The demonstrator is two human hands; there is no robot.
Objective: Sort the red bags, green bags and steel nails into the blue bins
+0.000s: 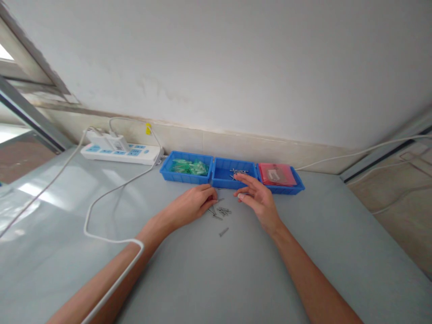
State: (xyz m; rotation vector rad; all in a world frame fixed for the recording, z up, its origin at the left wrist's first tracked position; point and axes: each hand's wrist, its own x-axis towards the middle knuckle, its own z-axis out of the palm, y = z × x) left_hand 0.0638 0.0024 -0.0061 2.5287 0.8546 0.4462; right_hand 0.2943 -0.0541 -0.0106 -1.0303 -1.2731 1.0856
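My left hand [200, 200] rests low over the table with its fingers closed together. A metal screw [220, 200] pokes out at its fingertips. Just below and beside it lie several loose screws [224, 210], and one single screw [223, 232] lies apart, closer to me. My right hand [257, 198] hovers in front of the middle blue bin [222, 173], fingers apart, with nothing visible between them. Inside that bin, more screws [240, 171] are heaped on the right side, partly hidden by the right fingers.
Left of it, a blue bin [165, 173] holds green plastic pieces [189, 166]. On the right, another blue bin [297, 190] carries red plastic packets [277, 174]. A white power strip [124, 155] lies by the wall. Its white cable [88, 220] loops over my left forearm.
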